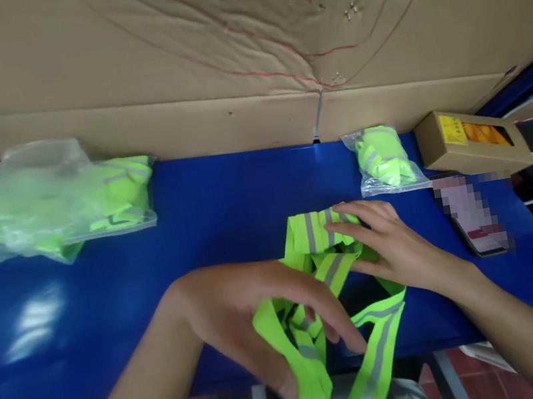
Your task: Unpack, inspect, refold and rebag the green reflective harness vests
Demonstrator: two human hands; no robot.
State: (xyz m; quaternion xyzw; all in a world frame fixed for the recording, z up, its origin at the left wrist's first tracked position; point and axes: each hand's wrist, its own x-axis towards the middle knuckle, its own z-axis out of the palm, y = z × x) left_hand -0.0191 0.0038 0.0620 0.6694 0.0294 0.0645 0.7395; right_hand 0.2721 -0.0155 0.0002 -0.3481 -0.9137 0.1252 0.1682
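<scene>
A neon yellow-green reflective safety vest point(311, 236) made of straps with grey stripes is between my hands. Its upper part is folded into a flat bundle just above the table's front half. My right hand point(378, 236) grips the right side of that bundle, fingers over the top. My left hand point(267, 300) curls loosely around the lower straps, thumb and fingers on either side of them; part of its grip is hidden. Loose strap ends hang past the table edge towards my lap.
Clear plastic bags point(49, 200) with neon vests lie at the left of the blue table point(226, 199). Another bagged vest point(384, 155) sits at the back right, beside a cardboard box point(473, 143) and a phone point(474, 214). A brown cardboard panel point(148, 63) with red cords stands behind.
</scene>
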